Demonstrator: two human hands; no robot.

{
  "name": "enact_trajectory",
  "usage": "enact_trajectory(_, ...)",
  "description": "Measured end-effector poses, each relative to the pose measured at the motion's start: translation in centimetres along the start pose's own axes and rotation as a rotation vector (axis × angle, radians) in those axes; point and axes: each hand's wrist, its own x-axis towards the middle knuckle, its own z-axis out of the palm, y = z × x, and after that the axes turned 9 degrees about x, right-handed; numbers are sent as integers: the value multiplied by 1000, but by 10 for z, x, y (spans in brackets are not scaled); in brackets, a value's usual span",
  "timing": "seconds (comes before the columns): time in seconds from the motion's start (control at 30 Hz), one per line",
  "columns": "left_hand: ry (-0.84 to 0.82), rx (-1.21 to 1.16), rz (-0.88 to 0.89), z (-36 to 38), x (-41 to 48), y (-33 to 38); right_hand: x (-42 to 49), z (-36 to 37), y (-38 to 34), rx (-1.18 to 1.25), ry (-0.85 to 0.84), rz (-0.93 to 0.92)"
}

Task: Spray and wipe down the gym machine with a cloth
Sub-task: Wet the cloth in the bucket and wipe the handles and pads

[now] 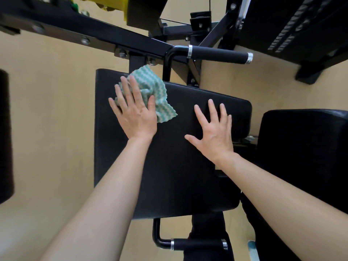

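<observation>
pad [178,166]: black cushion of the gym machine, right below me.
cloth [152,85]: green and white, crumpled, on the pad's far left corner.
left hand [134,112]: flat, fingers straight, pressing the cloth down.
right hand [214,129]: flat, fingers spread, resting on the bare pad, holding nothing.

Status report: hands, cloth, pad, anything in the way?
Left hand flat, pressing green cloth on black pad, upper left. Right hand spread flat on bare pad. Nothing else on the pad.
</observation>
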Motion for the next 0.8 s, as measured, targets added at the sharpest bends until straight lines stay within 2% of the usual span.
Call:
enact_trajectory(0.07, -17, 4, 21, 3, -23, -4, -1, 1, 5, -25, -1, -15)
enact_trajectory(0.2, -127, 5, 217, 11, -93, 1, -1, -4, 10, -19, 12, -42)
enact_trajectory(0.4, -236, 34, 392, 23, -182, 3, -3, -6, 16, -40, -25, -78)
enact_trajectory(0.5, -192, -68, 382, 22, -185, -1, -15, 2, 15, 120, 147, -117)
enact_trajectory(0.57, -104, -217, 330, 18, -181, -5, -35, 10, 13, 233, 349, -224)
enact_trajectory(0.63, 9, -293, 295, 16, -182, -9, -61, 23, 4, 296, 406, -365)
enact_trajectory(0.73, -12, -369, 372, 21, -184, -17, -90, 48, -7, 328, 232, -543)
enact_trajectory(0.8, -59, -341, 394, 24, -179, -23, -97, 61, -3, 268, 61, -567)
